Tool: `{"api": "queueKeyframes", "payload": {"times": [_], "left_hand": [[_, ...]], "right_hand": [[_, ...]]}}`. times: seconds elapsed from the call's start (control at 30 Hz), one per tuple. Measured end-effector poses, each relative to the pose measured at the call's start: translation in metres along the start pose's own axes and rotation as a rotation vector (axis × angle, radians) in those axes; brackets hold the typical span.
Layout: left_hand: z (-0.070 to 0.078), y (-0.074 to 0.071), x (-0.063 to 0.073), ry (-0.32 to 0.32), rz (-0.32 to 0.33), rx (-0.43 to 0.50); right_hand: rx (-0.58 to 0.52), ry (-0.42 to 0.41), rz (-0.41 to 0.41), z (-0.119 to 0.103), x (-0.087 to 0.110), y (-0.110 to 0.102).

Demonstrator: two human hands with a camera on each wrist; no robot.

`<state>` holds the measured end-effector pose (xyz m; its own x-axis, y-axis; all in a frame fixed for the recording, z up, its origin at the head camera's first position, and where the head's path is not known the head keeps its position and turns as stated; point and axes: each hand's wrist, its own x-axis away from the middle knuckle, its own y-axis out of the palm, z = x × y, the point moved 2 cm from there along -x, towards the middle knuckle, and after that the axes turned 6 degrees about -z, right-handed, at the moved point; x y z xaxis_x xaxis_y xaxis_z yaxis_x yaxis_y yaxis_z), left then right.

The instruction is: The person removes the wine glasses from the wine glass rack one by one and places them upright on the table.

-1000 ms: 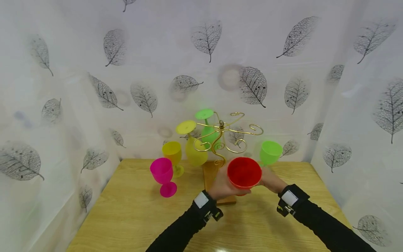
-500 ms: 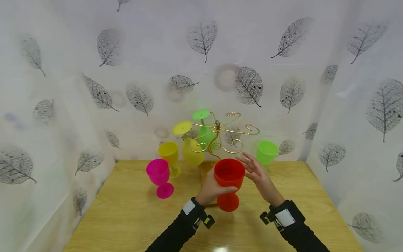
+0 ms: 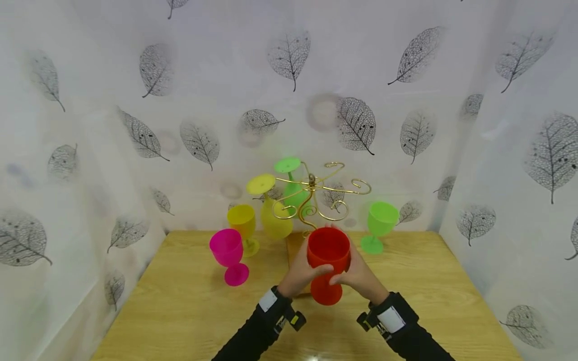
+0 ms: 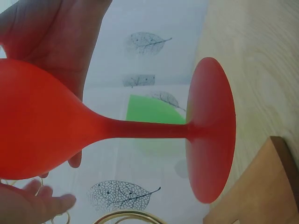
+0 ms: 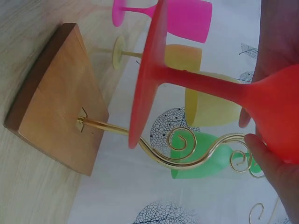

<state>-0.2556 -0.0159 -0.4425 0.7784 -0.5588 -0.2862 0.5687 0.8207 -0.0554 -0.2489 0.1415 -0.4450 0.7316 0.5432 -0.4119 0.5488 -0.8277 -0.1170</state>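
Between both hands a red goblet [image 3: 328, 245] is held upright by its bowl, in front of the rack's wooden base. My left hand [image 3: 299, 273] grips the bowl from the left, thumb across its front. From the right, my right hand [image 3: 362, 277] wraps the same bowl, its thumb near the left one. In both wrist views the goblet's stem [image 4: 145, 129] and round foot [image 5: 148, 79] stick out below the hands. Behind it rises a gold wire rack [image 3: 311, 186] with curled arms. On its left side a yellow goblet [image 3: 276, 220] and a green goblet [image 3: 295, 194] hang upside down.
A magenta goblet [image 3: 227, 247] and a darker yellow goblet [image 3: 241, 219] stand upright on the wooden table [image 3: 189, 311] at left. Right of the rack stands another green goblet [image 3: 382, 219]. A leaf-print curtain [image 3: 253, 60] closes off the back and sides.
The red goblet has shifted left and its foot has come into sight. My right hand left the bowl with fingers spread, then came back onto its right side. The left hand kept its hold.
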Motion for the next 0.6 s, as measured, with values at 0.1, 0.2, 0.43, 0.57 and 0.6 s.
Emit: {"api": "queueKeyframes", "payload": {"times": [0.1,0.2,0.43,0.57,0.6], "left_hand": [[-0.001,0.001,0.001,0.016,-0.041,-0.002],[-0.003,0.002,0.002,0.01,-0.064,-0.04],[-0.009,0.004,0.008,0.007,-0.03,-0.167],[-0.013,0.0,0.016,0.066,0.033,-0.23],[-0.014,-0.001,0.018,0.076,0.049,-0.241]], "right_hand": [[0.015,0.033,0.044,0.003,0.001,0.0],[0.056,0.048,0.102,0.006,0.004,0.001],[0.165,0.068,0.191,0.006,0.015,-0.01],[0.178,0.078,0.245,0.006,0.024,-0.031],[0.18,0.077,0.263,0.007,0.027,-0.038]]}}
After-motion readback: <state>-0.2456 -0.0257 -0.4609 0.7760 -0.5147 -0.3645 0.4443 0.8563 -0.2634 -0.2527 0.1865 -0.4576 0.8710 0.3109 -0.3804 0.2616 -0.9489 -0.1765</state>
